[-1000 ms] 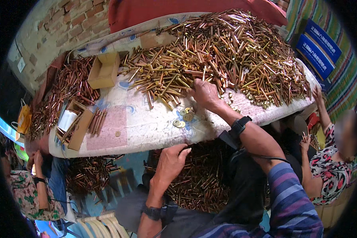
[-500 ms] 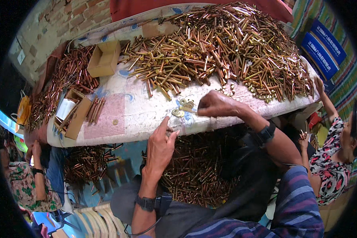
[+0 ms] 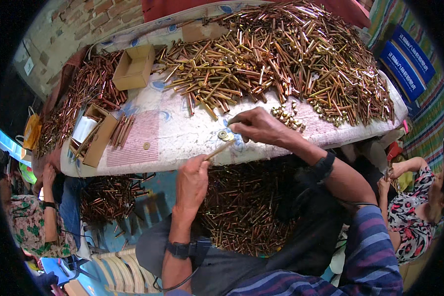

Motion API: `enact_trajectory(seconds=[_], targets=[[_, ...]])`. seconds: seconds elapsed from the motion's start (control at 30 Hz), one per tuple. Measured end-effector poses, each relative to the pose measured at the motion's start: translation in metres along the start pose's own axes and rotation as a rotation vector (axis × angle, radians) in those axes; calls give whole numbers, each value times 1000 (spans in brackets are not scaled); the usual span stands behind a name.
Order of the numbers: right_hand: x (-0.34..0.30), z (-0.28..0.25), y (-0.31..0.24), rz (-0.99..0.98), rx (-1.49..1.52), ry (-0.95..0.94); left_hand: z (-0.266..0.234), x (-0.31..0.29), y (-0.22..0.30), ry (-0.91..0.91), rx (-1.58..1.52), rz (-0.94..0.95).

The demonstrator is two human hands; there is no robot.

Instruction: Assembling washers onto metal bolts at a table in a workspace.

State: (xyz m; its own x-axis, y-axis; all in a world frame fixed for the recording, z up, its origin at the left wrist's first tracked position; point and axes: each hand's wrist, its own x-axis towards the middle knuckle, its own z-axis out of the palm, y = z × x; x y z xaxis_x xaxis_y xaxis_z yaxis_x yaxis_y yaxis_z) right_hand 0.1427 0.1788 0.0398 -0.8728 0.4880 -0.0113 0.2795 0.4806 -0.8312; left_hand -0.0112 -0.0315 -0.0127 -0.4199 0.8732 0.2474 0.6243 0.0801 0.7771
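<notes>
- The left hand [image 3: 191, 182] grasps a metal rod [image 3: 217, 151], which juts up and right from its fingers.
- The washers [image 3: 223, 134] lie on the table [image 3: 182, 143], just beyond the rod's far end.
- The right hand [image 3: 261, 127] curls just right of them (whether it pinches one, I can't tell).

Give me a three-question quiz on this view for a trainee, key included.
1. Which hand holds a rod toward the washers?
2. True or false: the right hand's fingers are close beside those washers.
3. The striped patch under the lone washer is: a) blue; b) pink; c) green.

Key: 1. The left hand. 2. True. 3. b.
</notes>
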Motion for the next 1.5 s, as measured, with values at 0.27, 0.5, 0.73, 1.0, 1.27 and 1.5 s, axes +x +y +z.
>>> enact_trajectory(seconds=[0.27,0.5,0.73,1.0,1.27,1.5], targets=[[13,36,2,-108,-522,74,-15,-11,-8,43,-159,-285],[10,26,0,-48,-364,117,-18,-10,3,-42,-169,-416],[0,10,-21,80,243,-77,-10,-5,5,-79,-289,-480],[-8,-3,-28,58,298,-77,-13,6,24,-183,-469,-449],[1,-2,-40,16,272,-325,-10,8,25,-146,-646,-417],[51,-9,-7,13,-87,69,-15,11,14,-16,-708,-433]])
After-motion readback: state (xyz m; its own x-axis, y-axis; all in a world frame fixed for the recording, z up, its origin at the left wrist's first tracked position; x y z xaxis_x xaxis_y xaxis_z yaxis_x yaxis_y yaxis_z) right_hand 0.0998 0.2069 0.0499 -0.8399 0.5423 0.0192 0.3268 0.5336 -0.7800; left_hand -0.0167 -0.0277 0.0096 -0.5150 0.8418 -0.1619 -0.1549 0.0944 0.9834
